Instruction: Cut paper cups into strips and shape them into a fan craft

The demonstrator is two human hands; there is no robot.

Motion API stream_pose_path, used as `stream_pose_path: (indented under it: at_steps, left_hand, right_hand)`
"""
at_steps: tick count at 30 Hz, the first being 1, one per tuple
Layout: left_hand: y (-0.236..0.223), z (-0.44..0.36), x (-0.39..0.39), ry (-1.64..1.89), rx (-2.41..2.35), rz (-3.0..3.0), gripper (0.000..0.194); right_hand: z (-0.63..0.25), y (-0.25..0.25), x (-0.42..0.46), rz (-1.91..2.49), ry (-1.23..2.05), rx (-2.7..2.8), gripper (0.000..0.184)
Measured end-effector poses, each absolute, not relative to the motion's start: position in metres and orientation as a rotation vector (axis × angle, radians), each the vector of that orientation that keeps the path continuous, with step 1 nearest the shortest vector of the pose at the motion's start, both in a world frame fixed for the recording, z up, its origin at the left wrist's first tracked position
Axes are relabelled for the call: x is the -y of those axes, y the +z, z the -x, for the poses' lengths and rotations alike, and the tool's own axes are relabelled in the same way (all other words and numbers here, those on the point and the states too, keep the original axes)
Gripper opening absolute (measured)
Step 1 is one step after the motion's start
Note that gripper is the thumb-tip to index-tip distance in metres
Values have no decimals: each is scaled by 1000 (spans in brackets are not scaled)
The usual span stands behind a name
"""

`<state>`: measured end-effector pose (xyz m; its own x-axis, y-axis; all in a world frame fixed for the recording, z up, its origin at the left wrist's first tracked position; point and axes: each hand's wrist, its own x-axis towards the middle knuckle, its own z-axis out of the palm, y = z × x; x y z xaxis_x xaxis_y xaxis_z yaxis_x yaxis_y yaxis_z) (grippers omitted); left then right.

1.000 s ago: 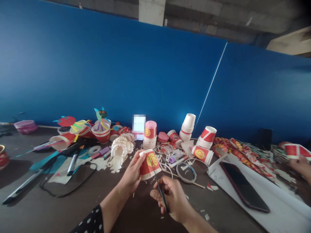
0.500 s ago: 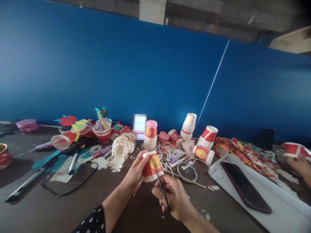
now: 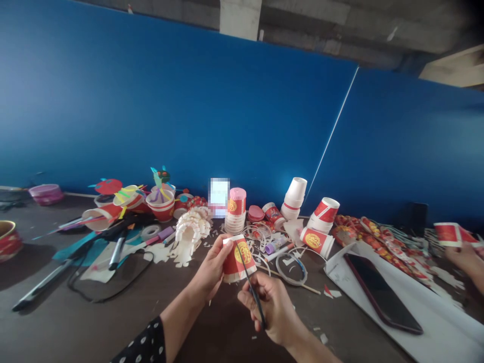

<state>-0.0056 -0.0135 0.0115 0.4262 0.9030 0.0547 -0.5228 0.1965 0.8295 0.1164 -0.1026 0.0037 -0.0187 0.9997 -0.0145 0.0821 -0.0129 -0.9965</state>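
Observation:
My left hand (image 3: 210, 267) grips a red and white paper cup (image 3: 231, 265) with a gold emblem, thumb near its top left edge. Closed around the dark handles of a pair of scissors (image 3: 258, 301) is my right hand (image 3: 273, 308). The scissor blades lie across the printed face of the cup, pointing up and left; whether they are cutting into the paper I cannot tell. Behind the held cup stands a stack of cups (image 3: 235, 222) with a pink-topped one uppermost. A cluster of cut white paper (image 3: 189, 229) sits to the left.
A phone (image 3: 381, 292) lies on a white box lid (image 3: 427, 322) at right. Pens, a tape roll (image 3: 150, 232) and decorated cups (image 3: 161, 206) crowd the left. More paper cups (image 3: 317, 241) and rings (image 3: 291, 268) are at centre right. Another person's hand (image 3: 467, 259) holds a cup at far right.
The view has shifted slightly. My hands, the cup and the scissors keep nearly the same pose. The other person's cup at far right has moved a little left.

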Motion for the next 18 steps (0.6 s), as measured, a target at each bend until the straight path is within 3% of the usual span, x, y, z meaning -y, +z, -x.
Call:
stream_pose_path:
  at_steps: [18]
  left_hand:
    - [10, 5, 13, 1069, -474, -889, 33]
  right_hand:
    - [-114, 10, 104, 1312, 1146, 1299, 36]
